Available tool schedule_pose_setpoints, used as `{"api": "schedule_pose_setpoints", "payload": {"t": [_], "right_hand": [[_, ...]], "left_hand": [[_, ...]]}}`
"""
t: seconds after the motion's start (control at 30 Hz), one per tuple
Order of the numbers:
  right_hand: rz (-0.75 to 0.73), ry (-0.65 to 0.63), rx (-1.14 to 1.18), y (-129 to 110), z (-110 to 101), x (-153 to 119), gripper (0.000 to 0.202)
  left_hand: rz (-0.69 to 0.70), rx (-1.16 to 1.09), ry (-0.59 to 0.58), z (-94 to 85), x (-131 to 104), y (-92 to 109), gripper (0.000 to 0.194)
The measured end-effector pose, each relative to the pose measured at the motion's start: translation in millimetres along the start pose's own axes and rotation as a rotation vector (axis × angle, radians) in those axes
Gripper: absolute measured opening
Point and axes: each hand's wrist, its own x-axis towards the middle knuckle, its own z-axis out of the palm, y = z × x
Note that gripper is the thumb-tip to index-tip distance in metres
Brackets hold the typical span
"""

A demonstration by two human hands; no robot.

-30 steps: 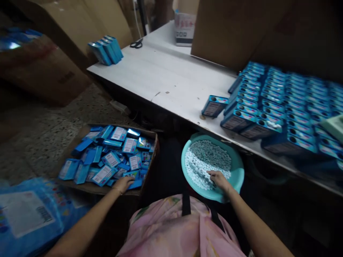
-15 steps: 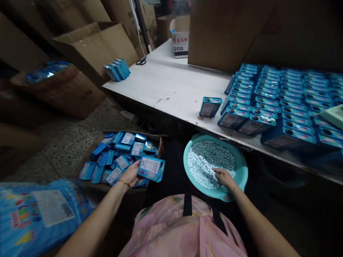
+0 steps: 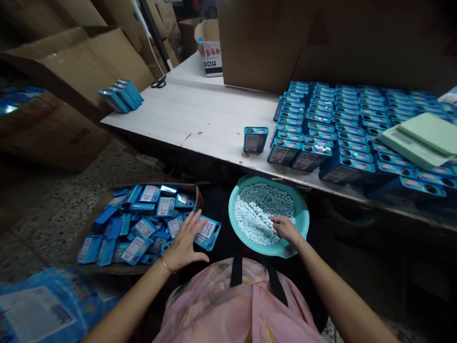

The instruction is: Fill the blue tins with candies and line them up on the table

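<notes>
Box (image 3: 211, 231) sits just left of the basin (image 3: 304, 220), between it and my left hand (image 3: 181, 248). From my left fingers it lies to the right, partly under or behind the tips. The side facing the basin slants from upper right to lower left; long axis hard to call, since my fingers cover part of it. Left hand is nearer by far.

Left fingers are spread wide, thumb well off to the near side; can't tell if any tip touches the box. Right hand (image 3: 288, 231) is over the basin's right part, fingers drawn together at the white pellets (image 3: 260, 233); can't tell what, if anything, they grip.

Box looks glossy blue, rounded at the corners, 1 white printed label, bright lettering low down. Carton (image 3: 197, 196) of similar blue boxes (image 3: 135, 248) is farther left of the basin.
</notes>
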Motion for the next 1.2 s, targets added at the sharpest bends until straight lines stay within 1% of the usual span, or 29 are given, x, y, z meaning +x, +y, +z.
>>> {"api": "schedule_pose_setpoints", "payload": {"t": [0.03, 0.07, 0.1, 0.17, 0.23, 0.3, 0.37, 0.4, 0.47, 0.53, 0.63, 0.7, 0.77, 0.87, 0.93, 1.0, 1.07, 1.13, 1.2], "right_hand": [[0.005, -0.002, 0.001, -1.2, -0.4, 0.3, 0.046], [0.01, -0.005, 0.0, -2.1, -0.8, 0.8, 0.046], [0.019, -0.006, 0.0, -2.9, -1.2, 1.4, 0.046], [0.05, -0.013, 0.009, -5.1, -3.1, 2.1, 0.047], [0.071, -0.029, 0.046, -10.3, -8.1, 1.2, 0.049], [0.045, -0.049, 0.098, -21.6, -17.6, -2.6, 0.049], [-0.004, -0.058, 0.135, -39.7, -31.5, -9.6, 0.048], [-0.027, -0.061, 0.14, -50.7, -39.5, -13.8, 0.047], [-0.058, -0.066, 0.122, -74.1, -56.2, -22.3, 0.045], [-0.073, -0.08, 0.056, -95.8, -71.9, -28.4, 0.043], [-0.062, -0.106, -0.175, -120.6, -90.3, -30.9, 0.043], [-0.07, -0.094, -0.416, -133.9, -97.5, -29.5, 0.042], [-0.079, -0.058, -0.674, -147.9, -98.9, -27.7, 0.039], [-0.024, -0.035, -0.994, -171.9, -89.8, -25.8, 0.033], [0.007, -0.033, -1.126, -186.9, -80.4, -24.9, 0.031], [-0.004, -0.035, -1.183, -196.4, -73.9, -24.7, 0.031], [-0.026, -0.035, -1.188, -197.5, -73.3, -25.8, 0.03], [-0.039, -0.029, -1.175, -189.9, -77.8, -28.3, 0.028], [-0.078, -0.023, -1.133, -176.8, -83.6, -31.5, 0.027]], "left_hand": [[0.059, 0.1, -0.007, 4.3, -3.4, 2.2, 0.085], [0.088, 0.172, -0.001, 8.6, -5.0, 3.1, 0.081], [0.094, 0.216, 0.024, 12.1, -4.4, 2.9, 0.076], [0.072, 0.234, 0.114, 14.7, 3.4, 2.5, 0.068], [0.03, 0.169, 0.197, 10.9, 19.1, 6.7, 0.057], [-0.027, 0.036, 0.248, 4.8, 40.0, 18.4, 0.05], [-0.052, -0.12, 0.237, 2.6, 63.1, 34.5, 0.046], [-0.05, -0.188, 0.217, 4.5, 74.7, 42.3, 0.045], [-0.026, -0.278, 0.175, 14.6, 96.6, 54.1, 0.043], [-0.011, -0.324, 0.149, 30.5, 114.8, 60.1, 0.043], [0.019, -0.376, 0.115, 54.2, 132.4, 62.1, 0.045], [0.043, -0.408, 0.094, 65.0, 137.9, 62.0, 0.045], [0.058, -0.428, 0.083, 71.5, 140.1, 62.1, 0.044], [0.096, -0.436, 0.09, 76.8, 140.8, 63.0, 0.044], [0.129, -0.43, 0.11, 78.9, 141.0, 63.6, 0.043], [0.14, -0.419, 0.13, 79.4, 141.1, 63.3, 0.042], [0.123, -0.413, 0.139, 78.0, 140.5, 61.2, 0.041], [0.101, -0.416, 0.132, 75.3, 139.5, 57.9, 0.042], [0.089, -0.424, 0.124, 73.1, 138.7, 54.9, 0.042]]}}
